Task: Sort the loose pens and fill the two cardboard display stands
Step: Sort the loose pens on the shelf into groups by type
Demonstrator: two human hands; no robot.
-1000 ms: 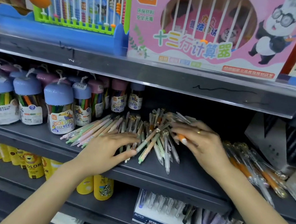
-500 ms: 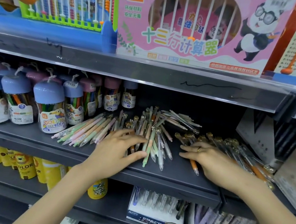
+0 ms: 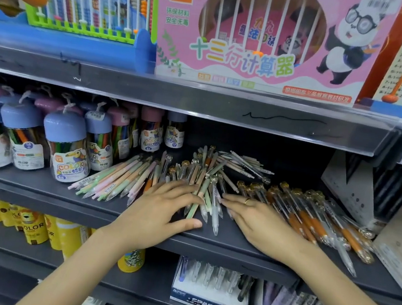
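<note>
On the dark shelf [image 3: 29, 191], at far left, stand clear jars of coloured pencils [image 3: 67, 148] with rounded blue and pink lids. Just beside them lies a fanned row of pastel pens [image 3: 115, 180], slim barrels in pale green, pink and peach with translucent caps, tips pointing toward the shelf's front edge. Next comes a jumbled pile of loose pens [image 3: 207, 175], crossing one another at many angles, some with small gold ornaments on top, some green-bodied, some clear. The left hand [image 3: 161, 212] lies flat on the near side of this pile, its fingers [image 3: 179, 187] straight and spread over the pens, thumb stretched along the shelf's front lip, gripping nothing. The right hand [image 3: 259, 223] lies palm down just beside it, fingers extended and touching the pens at the pile's right edge, a ring on one finger, also holding nothing. Farther right, a looser group of orange-barrelled pens [image 3: 311, 221] with clear caps and gold tops lies slanted across the shelf, reaching to a grey cardboard display stand [image 3: 349, 190] at the right end.
</note>
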